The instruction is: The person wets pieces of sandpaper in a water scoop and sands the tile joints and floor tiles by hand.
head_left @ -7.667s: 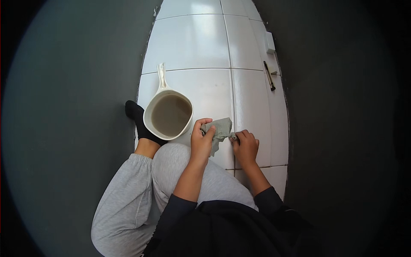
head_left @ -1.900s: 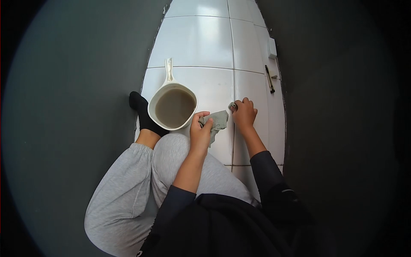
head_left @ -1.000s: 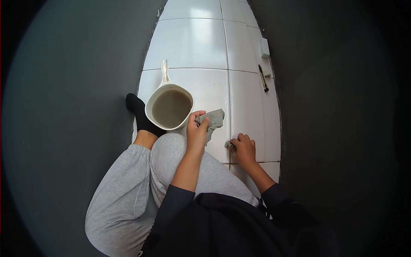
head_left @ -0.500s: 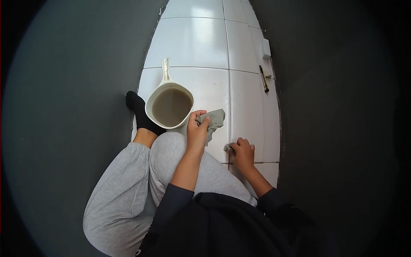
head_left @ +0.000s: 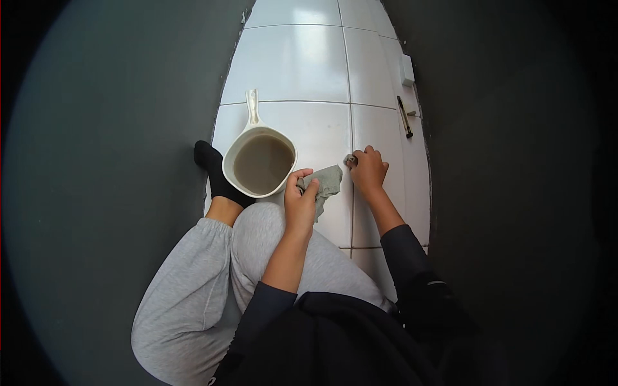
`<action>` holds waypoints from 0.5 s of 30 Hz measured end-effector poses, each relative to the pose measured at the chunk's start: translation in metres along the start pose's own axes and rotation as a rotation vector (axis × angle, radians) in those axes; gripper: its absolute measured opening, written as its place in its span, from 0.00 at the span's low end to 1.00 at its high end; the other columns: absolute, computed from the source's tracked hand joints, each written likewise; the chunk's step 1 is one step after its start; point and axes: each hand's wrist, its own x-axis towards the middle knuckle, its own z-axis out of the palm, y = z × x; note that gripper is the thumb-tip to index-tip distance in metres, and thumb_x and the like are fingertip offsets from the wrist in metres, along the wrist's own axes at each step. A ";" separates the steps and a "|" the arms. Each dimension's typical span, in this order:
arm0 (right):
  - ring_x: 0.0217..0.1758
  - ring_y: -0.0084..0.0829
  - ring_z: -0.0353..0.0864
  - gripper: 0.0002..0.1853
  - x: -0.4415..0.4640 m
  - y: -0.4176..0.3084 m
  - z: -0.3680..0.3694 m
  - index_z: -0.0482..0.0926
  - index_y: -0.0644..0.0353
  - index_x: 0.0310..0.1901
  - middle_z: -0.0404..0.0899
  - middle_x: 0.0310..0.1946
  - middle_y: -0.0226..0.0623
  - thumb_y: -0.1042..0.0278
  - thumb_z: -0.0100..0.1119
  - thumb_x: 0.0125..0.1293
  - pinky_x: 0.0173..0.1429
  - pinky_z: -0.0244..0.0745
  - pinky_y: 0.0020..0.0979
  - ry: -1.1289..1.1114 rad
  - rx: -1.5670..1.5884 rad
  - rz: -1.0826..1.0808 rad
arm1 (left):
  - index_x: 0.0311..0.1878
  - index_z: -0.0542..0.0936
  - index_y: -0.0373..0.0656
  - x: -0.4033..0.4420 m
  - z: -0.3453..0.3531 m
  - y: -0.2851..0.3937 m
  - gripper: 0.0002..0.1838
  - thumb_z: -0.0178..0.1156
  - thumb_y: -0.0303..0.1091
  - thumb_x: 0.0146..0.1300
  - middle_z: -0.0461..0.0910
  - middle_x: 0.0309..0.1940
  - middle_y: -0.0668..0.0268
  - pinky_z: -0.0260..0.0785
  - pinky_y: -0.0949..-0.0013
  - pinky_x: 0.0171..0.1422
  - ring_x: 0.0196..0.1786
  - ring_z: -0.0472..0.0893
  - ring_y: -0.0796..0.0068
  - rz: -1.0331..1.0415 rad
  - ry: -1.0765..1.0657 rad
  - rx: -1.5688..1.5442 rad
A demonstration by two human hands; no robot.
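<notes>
Glossy white tiles, square-cut with thin dark joints, make the floor [head_left: 290, 71] under both hands. Just ahead and left of the left hand [head_left: 300, 206] sits a smooth white dipper [head_left: 228, 166], rounded, seemingly plastic, holding cloudy brown water [head_left: 264, 164]. Its handle [head_left: 252, 108] points away, which likely leaves the bowl within easy reach. The left hand grips a limp grey-green sheet [head_left: 329, 181], its edges ragged; cloth or paper, I cannot tell. It hangs above the floor, apparently kept aside while the other hand is busy. Well ahead and right of the right hand [head_left: 368, 172] lie a plain white block [head_left: 407, 71] and a slim black pen [head_left: 405, 119], seemingly out of the way. Smallest, a crumpled grey wad [head_left: 349, 160] is pinched in the right fingertips over a tile joint, seemingly for close control.
</notes>
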 end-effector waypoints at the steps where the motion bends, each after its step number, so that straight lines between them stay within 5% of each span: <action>1: 0.44 0.33 0.71 0.07 0.017 -0.001 0.003 0.82 0.51 0.33 0.73 0.35 0.30 0.61 0.64 0.53 0.43 0.63 0.42 0.004 0.007 -0.005 | 0.48 0.72 0.38 0.002 -0.001 -0.002 0.12 0.55 0.24 0.60 0.72 0.41 0.63 0.70 0.76 0.40 0.38 0.74 0.80 0.008 0.002 0.003; 6: 0.43 0.33 0.72 0.08 0.026 0.002 -0.002 0.83 0.51 0.34 0.73 0.35 0.31 0.61 0.64 0.52 0.43 0.64 0.43 -0.012 0.005 -0.012 | 0.47 0.72 0.38 0.004 -0.004 -0.008 0.12 0.56 0.25 0.61 0.72 0.40 0.64 0.69 0.77 0.40 0.38 0.74 0.80 0.036 0.002 0.028; 15: 0.39 0.32 0.70 0.07 -0.126 0.021 -0.018 0.82 0.51 0.32 0.70 0.30 0.30 0.64 0.66 0.50 0.40 0.60 0.39 -0.126 0.091 -0.124 | 0.46 0.72 0.39 0.000 -0.001 -0.003 0.10 0.55 0.25 0.60 0.73 0.37 0.66 0.67 0.77 0.42 0.37 0.72 0.82 -0.068 -0.031 0.020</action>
